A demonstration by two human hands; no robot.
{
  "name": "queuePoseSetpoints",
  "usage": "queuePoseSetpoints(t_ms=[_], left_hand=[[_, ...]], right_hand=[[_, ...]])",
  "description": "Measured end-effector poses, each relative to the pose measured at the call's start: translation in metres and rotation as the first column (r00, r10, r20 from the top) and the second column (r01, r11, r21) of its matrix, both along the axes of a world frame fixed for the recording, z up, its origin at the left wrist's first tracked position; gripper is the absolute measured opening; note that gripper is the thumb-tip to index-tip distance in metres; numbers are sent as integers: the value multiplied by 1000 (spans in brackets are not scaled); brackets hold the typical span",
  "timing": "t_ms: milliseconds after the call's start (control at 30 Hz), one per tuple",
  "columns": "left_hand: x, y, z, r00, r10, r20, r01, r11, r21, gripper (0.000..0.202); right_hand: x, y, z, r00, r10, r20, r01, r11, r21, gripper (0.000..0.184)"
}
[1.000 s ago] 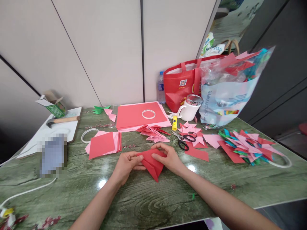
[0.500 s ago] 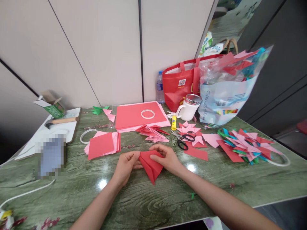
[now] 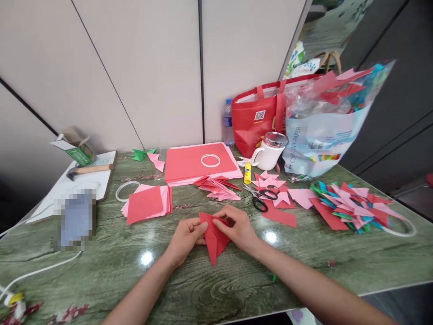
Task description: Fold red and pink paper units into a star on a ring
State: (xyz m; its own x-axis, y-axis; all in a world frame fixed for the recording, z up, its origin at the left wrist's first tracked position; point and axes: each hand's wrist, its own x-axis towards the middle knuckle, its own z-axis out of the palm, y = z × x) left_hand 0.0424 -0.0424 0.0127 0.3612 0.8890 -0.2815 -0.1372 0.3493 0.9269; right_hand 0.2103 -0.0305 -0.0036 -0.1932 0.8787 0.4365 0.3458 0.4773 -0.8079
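Over the surface (image 3: 216, 293), the left hand (image 3: 186, 237) and right hand (image 3: 239, 228) pinch the folded red paper (image 3: 212, 243) in a narrow grip, and it looks light, thin and easily creased, best held by its upper edges

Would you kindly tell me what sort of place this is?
Probably a papercraft worktable, judging by the folded red paper, the black-handled scissors and what looks like a yellow glue stick.

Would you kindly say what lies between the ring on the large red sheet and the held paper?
The head view shows the sheet's near part, then folded red and pink pieces.
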Motion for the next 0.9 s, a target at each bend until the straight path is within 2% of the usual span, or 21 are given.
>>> queuePoseSetpoints(t_ms=[67,133,300,367,467,533,600,700,833,900], left_hand=[[0,0,0,1000,21,-17,-21,1000,2,32],[0,0,-1,999,47,-22,-47,999,1,32],[-4,2,0,997,79,-1,-79,997,-1,32],[-5,3,1,997,79,-1,-79,997,6,31],[-4,3,1,996,86,-16,-85,996,21,29],[-3,3,1,997,80,-21,-79,996,29,29],[-2,2,2,996,87,-25,-87,996,31,32],[0,0,4,992,121,-48,-119,992,34,38],[0,-1,6,995,91,-44,-89,995,51,33],[1,-1,6,996,76,-36,-74,996,52,34]], right_hand=[[0,-2,-2,999,12,42,-17,991,132,11],[0,-3,-4,996,41,75,-56,977,206,16],[2,-2,-6,983,151,108,-172,957,234,25],[3,-1,-3,977,193,93,-206,966,156,26],[4,0,2,974,227,13,-226,973,-40,23],[4,1,5,967,236,-92,-250,947,-200,20],[3,1,6,950,230,-211,-291,899,-326,22],[1,0,6,920,228,-318,-344,860,-377,27],[1,0,6,917,275,-289,-379,829,-412,22],[2,1,5,924,274,-267,-367,831,-419,21]])
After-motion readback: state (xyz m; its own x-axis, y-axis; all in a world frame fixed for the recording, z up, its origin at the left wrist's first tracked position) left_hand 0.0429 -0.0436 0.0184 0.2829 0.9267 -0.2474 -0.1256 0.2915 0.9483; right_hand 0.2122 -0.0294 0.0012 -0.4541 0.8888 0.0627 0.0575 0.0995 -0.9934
